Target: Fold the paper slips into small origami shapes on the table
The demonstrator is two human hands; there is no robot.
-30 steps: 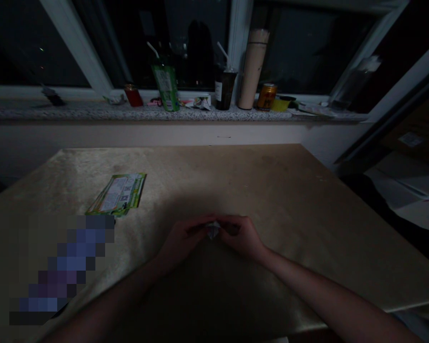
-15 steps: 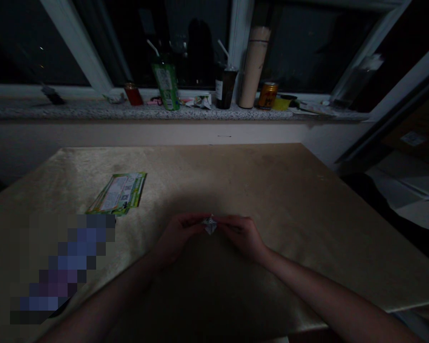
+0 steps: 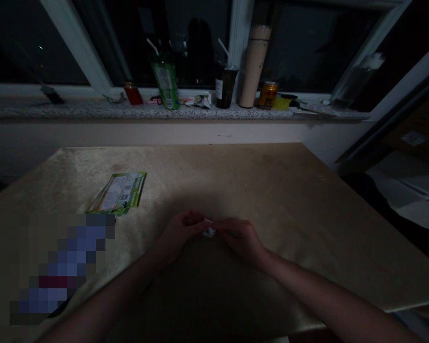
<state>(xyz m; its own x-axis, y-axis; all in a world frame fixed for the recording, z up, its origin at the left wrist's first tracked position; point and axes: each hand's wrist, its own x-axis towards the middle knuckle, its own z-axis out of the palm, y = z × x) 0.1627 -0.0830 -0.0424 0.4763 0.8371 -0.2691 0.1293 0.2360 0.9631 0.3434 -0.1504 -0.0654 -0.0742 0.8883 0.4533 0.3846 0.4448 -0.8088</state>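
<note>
A small piece of folded paper (image 3: 209, 230), whitish with dark print, is held between my two hands above the table. My left hand (image 3: 180, 233) pinches its left side with thumb and fingers. From the other side, the fingertips of my right hand (image 3: 243, 236) close on its right edge. The dim light and my fingers hide the paper's exact shape and folds.
On the table (image 3: 271, 190), a stack of green printed cards (image 3: 119, 193) lies to the left, beside a pixelated object (image 3: 66, 267). Along the windowsill (image 3: 196, 113) stand a green bottle (image 3: 166, 83), a dark cup (image 3: 226, 88), a tall pinkish flask (image 3: 254, 66) and an orange can (image 3: 268, 95).
The paper has turned in my fingers, from a pointed diamond outline to a rounder one. My left thumb now reaches over its front, and my left fingers are more curled.
</note>
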